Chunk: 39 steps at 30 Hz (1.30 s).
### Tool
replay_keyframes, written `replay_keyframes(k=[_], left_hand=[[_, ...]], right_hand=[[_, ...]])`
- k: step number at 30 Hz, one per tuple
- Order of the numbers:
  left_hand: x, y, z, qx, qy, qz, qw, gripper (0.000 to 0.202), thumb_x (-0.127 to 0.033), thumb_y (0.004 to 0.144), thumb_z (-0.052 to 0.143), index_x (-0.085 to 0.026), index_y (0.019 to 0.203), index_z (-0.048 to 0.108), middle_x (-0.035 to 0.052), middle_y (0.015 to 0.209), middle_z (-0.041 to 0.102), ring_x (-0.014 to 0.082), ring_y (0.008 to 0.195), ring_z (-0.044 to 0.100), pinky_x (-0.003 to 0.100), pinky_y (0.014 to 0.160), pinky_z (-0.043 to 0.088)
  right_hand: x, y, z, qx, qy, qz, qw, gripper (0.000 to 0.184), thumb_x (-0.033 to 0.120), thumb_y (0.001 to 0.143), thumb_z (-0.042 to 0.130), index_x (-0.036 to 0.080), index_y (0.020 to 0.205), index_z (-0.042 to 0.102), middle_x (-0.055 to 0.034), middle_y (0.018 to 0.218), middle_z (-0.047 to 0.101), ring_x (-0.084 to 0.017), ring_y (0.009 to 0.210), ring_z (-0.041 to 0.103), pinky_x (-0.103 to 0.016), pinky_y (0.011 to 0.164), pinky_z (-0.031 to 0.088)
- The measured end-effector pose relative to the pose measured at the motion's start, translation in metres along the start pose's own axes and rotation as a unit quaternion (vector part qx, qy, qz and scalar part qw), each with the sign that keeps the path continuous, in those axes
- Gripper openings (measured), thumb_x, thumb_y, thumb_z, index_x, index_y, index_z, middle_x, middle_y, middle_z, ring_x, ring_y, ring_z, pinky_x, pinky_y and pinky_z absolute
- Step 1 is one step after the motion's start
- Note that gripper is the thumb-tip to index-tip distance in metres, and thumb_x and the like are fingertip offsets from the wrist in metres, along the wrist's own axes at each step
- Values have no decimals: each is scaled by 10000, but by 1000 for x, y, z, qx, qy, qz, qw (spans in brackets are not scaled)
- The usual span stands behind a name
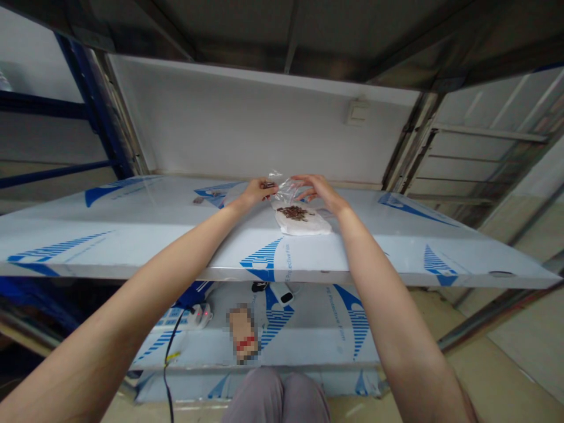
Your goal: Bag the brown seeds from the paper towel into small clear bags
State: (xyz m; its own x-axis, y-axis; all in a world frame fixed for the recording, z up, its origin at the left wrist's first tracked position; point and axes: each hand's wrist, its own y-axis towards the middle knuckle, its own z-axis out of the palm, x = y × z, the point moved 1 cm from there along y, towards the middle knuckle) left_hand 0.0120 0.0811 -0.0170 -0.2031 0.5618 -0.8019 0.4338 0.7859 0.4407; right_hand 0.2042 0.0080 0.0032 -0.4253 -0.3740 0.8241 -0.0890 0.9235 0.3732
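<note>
A clear plastic bag (278, 189) rises crumpled from a white, bag-like pouch or cloth (303, 224) on the film-covered table top (145, 235). A heap of small brown pieces (293, 212) lies in the lower part. My left hand (259, 191) pinches the bag's left side, with something small and dark at the fingertips. My right hand (315, 189) has its fingers against the bag's right side. The exact grip of those fingers is partly hidden by the crinkled plastic.
Below the table top, a lower shelf holds a white device with a red light (201, 316), a black cable (170, 352) and a pixelated item with a red band (243, 335). A wall switch (356, 111) and a blue steel rack upright (94, 106) stand beyond.
</note>
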Motion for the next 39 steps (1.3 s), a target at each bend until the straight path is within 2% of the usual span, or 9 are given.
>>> replay_keyframes(k=[5,7,10,14,18,22,27,33,39], left_hand=[[-1,-1,1,-12,19,-24,999,95,-224,745,661,-146,764,611,19,650,634,108,556,511,241,555,385],[-3,-1,3,-25,-2,-32,999,161,-213,725,689,-141,848,615,34,709,670,120,615,568,235,580,412],[-7,-3,5,-29,-56,-27,998,297,-168,694,710,-123,971,613,78,843,715,148,767,638,259,702,473],[-16,-8,7,8,-107,3,994,458,-130,663,708,-61,1102,598,146,989,719,171,878,658,296,845,478],[-17,-11,6,43,-95,2,995,565,-141,665,680,-63,1214,573,167,1115,690,189,924,657,303,850,476],[-7,-7,6,43,8,15,999,436,-202,646,698,-141,1076,666,115,1069,716,207,899,653,286,766,475],[3,-6,13,76,146,48,985,175,-341,669,698,-204,775,720,54,825,738,189,760,631,254,675,434],[0,-6,13,46,152,77,984,177,-367,726,637,-205,731,709,21,696,695,169,692,586,250,653,401],[-5,-9,12,75,114,61,989,173,-328,761,600,-195,740,710,35,773,723,172,745,625,256,693,422]], right_hand=[[-8,4,-1,-5,-69,57,996,150,228,793,678,116,888,706,-98,889,721,-97,606,617,-198,536,438],[-13,6,-1,-3,-74,67,995,90,173,758,701,112,823,712,-78,793,715,-100,582,605,-205,541,441],[-19,7,-4,-2,-81,69,994,36,136,733,700,121,761,718,-55,744,708,-95,539,583,-222,558,440],[-25,7,-11,-23,-107,90,990,31,148,717,706,118,719,717,-47,687,688,-97,525,549,-239,570,427],[-28,4,-17,-22,-108,106,988,70,188,692,733,128,725,720,-55,726,699,-115,593,559,-245,582,427],[-27,0,-20,-28,-109,97,989,73,199,684,739,136,708,712,-47,745,705,-117,613,554,-240,573,414],[-24,0,-18,-26,-77,97,992,74,209,720,718,138,737,705,-51,775,707,-113,647,574,-228,598,432],[-24,5,-14,22,-36,80,996,79,226,749,704,153,779,708,-41,797,701,-90,584,564,-226,590,442],[-23,6,-12,48,-48,81,994,47,202,732,706,160,752,714,-31,731,692,-98,579,541,-226,576,429]])
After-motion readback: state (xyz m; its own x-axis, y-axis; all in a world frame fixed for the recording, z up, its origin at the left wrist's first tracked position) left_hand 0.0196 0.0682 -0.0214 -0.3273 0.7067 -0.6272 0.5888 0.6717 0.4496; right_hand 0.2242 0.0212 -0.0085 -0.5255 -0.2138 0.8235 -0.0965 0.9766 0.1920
